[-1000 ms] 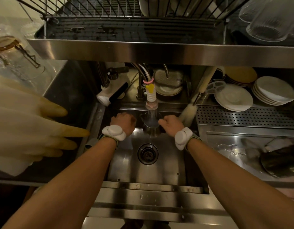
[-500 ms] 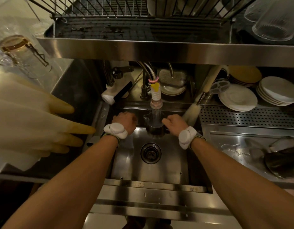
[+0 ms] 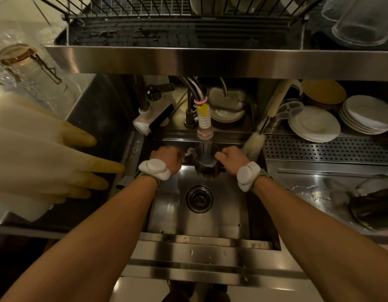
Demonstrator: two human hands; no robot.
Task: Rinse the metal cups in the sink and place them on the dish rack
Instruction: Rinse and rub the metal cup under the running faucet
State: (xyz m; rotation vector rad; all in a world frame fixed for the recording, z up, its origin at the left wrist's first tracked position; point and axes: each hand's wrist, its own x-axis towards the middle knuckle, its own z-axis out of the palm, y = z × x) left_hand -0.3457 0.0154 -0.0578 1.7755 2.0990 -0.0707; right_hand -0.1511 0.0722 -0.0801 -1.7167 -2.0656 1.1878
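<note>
A dark metal cup (image 3: 207, 165) stands upright at the back of the steel sink (image 3: 223, 216), right under the faucet nozzle (image 3: 204, 129). Water runs down into it. My right hand (image 3: 231, 159) is closed on the cup's right side, seemingly at a handle. My left hand (image 3: 166, 156) is curled into a fist just left of the cup, with a small gap between them; its fingers are hidden. The dish rack (image 3: 127, 9) with its wire bars sits on the steel shelf overhead.
Pale rubber gloves (image 3: 47, 158) hang at the left. A bottle brush (image 3: 254, 142) leans at the sink's back right corner. Stacked white plates (image 3: 315, 125) and a perforated drain board (image 3: 328, 149) lie to the right. Glasses (image 3: 363, 20) stand upper right. The drain (image 3: 199, 199) is mid-sink.
Both hands and the cup stay nearly where they were under the faucet. The view has shifted slightly, and the stream of water into the cup shows more clearly.
</note>
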